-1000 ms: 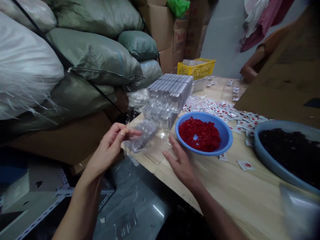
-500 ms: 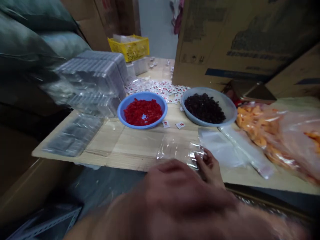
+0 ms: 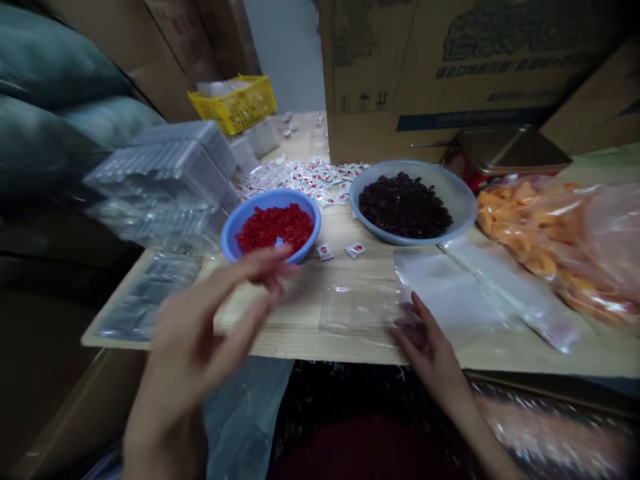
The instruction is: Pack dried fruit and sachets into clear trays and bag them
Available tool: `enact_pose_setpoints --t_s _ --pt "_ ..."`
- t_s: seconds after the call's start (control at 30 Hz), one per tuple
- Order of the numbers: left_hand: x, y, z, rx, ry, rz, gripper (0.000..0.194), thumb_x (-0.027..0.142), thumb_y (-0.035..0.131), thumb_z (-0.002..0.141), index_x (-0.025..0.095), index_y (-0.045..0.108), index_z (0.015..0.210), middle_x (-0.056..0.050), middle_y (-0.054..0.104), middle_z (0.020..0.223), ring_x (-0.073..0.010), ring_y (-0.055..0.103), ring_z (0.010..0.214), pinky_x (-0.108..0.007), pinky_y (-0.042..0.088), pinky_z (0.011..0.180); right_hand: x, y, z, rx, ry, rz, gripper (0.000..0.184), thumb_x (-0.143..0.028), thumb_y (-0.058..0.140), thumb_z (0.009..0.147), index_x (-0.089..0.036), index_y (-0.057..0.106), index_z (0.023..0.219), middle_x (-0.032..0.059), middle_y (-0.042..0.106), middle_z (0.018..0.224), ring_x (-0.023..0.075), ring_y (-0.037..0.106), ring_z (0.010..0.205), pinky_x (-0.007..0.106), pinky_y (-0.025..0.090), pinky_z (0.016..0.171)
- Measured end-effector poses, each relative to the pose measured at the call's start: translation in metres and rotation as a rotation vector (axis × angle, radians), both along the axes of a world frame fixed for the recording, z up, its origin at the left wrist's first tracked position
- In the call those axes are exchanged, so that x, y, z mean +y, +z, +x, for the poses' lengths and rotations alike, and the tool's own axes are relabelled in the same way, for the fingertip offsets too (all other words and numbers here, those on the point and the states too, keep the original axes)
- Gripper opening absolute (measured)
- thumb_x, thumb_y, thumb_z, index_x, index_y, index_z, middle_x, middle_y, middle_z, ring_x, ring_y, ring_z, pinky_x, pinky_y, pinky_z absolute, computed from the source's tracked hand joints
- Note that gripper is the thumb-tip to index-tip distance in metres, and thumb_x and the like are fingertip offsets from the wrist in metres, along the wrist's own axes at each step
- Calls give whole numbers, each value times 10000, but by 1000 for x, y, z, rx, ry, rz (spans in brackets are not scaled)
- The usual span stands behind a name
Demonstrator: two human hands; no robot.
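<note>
My left hand (image 3: pixel 200 333) is raised, blurred by motion, with thumb and forefinger apart and nothing visible between them. Its fingertips overlap the front rim of a blue bowl (image 3: pixel 229 233) of red pieces (image 3: pixel 273 225); whether they touch it I cannot tell. A clear plastic tray (image 3: pixel 357 308) lies flat by the table's front edge. At its right end, my right hand (image 3: pixel 433 343) grips it between thumb and bent fingers. Two small white packets with red marks, one packet (image 3: pixel 325 251) and another packet (image 3: pixel 355 249), lie behind the tray.
A pale bowl (image 3: pixel 463 200) holds dark pieces (image 3: pixel 405 207). Flat clear bags (image 3: pixel 445 287) and a bag of orange pieces (image 3: pixel 540 233) lie right. Stacked clear trays (image 3: pixel 165 160) and a yellow basket (image 3: pixel 235 107) stand left. Many packets (image 3: pixel 315 177) lie behind; a carton (image 3: pixel 425 80) rises beyond.
My left hand has swung from the lower middle foreground to the left, toward the blue bowl. My right hand remains at the tray's right end. The camera view has shifted somewhat.
</note>
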State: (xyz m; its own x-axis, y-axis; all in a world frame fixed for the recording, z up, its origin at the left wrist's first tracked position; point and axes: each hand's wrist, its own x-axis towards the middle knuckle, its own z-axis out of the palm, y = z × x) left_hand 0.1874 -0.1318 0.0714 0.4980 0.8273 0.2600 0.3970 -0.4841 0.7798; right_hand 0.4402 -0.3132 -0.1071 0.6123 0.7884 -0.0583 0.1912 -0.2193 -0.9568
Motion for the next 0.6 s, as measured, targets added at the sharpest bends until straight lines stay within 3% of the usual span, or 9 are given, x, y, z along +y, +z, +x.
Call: enact_pose_setpoints --t_s 0.07,0.1,0.17,0.23,0.33,0.4,0.5,0.6 --pt "61 -17 14 214 45 223 311 353 573 890 268 662 1176 -39 719 1140 -246 664 1002 -415 521 946 -3 -1 5 -151 52 -16 702 -440 636 876 -240 395 1505 153 531 1401 262 615 1142 445 532 981" --pt "91 -31 20 357 14 246 282 336 531 907 227 673 1125 -59 723 1125 -242 661 1001 -391 508 943 -4 -2 8 -219 71 -17 668 -443 623 883 -243 423 1488 146 524 1422 291 580 1215 478 510 1018" --pt "142 -62 32 592 -32 203 239 286 511 900 203 687 1040 -75 734 1065 -233 667 970 -343 497 908 -4 -5 13 -310 96 -24 618 -449 592 899 -256 452 1469 131 481 1480 329 500 1326 525 468 1068" --pt "174 -91 45 763 -84 121 209 285 552 868 206 680 1012 -79 729 1062 -232 667 966 -313 488 875 -5 -6 18 -344 117 -68 586 -448 565 914 -269 461 1462 118 400 1547 336 471 1360 523 478 1064" --pt "191 -116 59 896 -133 11 244 336 658 780 185 662 972 -96 725 1003 -240 669 901 -289 490 778 -8 -1 25 -380 153 -120 535 -434 560 919 -268 512 1425 108 348 1581 320 500 1343 483 518 1031" --pt "193 -121 60 908 -147 -10 201 290 670 738 176 661 904 -90 724 915 -234 665 825 -283 481 720 -10 11 33 -416 174 -115 479 -429 563 917 -254 578 1363 111 461 1512 311 531 1315 489 510 1038" --pt "197 -124 51 856 -192 2 89 192 589 735 202 662 785 -51 716 816 -207 651 762 -275 460 717 -2 42 54 -429 123 -128 376 -434 549 933 -250 663 1241 96 666 1285 285 647 1158 436 586 904" --pt "199 -126 44 773 -224 -1 129 265 560 766 227 670 823 -35 717 836 -206 647 775 -278 457 730 34 77 91 -489 -19 -92 303 -418 531 953 -248 693 1146 70 728 1147 236 707 966 306 592 654"
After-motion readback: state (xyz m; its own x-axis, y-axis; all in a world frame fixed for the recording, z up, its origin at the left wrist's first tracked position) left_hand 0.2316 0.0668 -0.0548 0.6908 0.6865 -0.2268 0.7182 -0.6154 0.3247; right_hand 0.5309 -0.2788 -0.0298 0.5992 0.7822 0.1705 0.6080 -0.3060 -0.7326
